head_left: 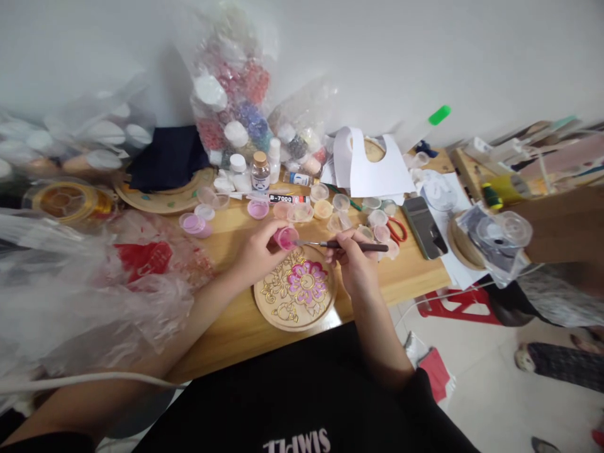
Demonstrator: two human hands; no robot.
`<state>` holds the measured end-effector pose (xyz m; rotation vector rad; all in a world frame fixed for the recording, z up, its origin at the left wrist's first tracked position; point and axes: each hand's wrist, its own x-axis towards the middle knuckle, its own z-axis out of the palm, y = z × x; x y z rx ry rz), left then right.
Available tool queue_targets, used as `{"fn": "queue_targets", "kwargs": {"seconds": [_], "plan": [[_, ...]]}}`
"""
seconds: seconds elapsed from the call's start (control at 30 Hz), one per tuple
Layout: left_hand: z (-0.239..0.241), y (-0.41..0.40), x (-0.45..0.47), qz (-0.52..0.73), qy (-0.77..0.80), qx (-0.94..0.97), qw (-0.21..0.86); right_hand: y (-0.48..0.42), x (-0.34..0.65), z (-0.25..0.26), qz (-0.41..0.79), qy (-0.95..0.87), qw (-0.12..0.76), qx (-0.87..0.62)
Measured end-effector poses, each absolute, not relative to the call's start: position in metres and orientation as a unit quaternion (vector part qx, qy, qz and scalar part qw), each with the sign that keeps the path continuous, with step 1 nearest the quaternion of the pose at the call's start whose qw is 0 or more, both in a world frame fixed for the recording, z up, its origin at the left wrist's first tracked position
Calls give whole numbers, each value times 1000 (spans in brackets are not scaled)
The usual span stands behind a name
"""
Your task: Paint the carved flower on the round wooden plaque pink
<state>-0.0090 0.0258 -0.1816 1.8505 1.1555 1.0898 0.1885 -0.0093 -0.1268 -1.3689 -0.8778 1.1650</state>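
Note:
My left hand (261,250) is closed around a small cup of bright pink material (287,238), tipped a little toward the right. In my right hand (353,259) is a thin tool with a dark handle (368,246) and a metal shaft; its tip reaches the cup's mouth. Whether the tip is a blade or a scoop is too small to tell. Below both hands lies a round wooden board (274,314) with gold-outlined flowers. One large flower (307,283) on it is coloured pink and purple.
Several small cups, such as a purple one (258,209), stand behind the board near a B-7000 tube (287,199) and a corked bottle (260,171). Red-handled scissors (397,230) and a phone (425,228) lie rightward. Plastic bags (94,296) cover the left side.

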Motion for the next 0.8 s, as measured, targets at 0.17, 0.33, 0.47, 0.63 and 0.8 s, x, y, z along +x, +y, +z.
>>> {"fn": "queue_targets", "kwargs": {"seconds": [0.17,0.33,0.47,0.63,0.8], "plan": [[-176,26,-9,417,451,714,337,-18,200,-124,487,-348,561,-572],[-173,26,-9,398,472,714,331,-46,230,-120,470,-344,567,-582],[-174,26,-9,401,474,717,316,-70,245,-122,435,-300,594,-606],[-169,25,-8,378,495,724,295,-85,241,-126,399,-253,601,-645],[-169,24,-6,375,506,722,285,-89,237,-128,382,-268,587,-662]]}}
